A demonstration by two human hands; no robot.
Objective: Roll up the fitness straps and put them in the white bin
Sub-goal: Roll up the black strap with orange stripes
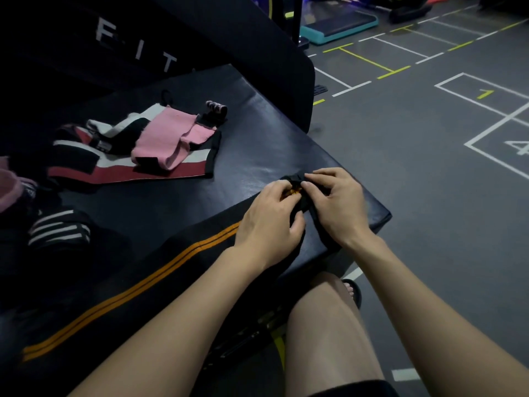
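A long black strap with two orange stripes point(137, 287) lies along the near edge of the black padded box point(257, 144). Its far end is curled into a small roll point(297, 184) near the box's right corner. My left hand point(269, 219) and my right hand point(335, 204) both pinch that rolled end from either side. A loose pile of other straps lies at the left: a pink one point(169, 141), a maroon, white and black one point(120, 170), and a black one with white stripes point(57, 227). A small rolled strap point(216, 107) stands behind the pile. No white bin is in view.
A taller black pad with white letters point(137, 53) rises behind the box. The grey gym floor point(429, 196) with white and yellow lines lies to the right. A teal step platform point(340, 27) sits far back. My bare knee point(323, 333) is below the box.
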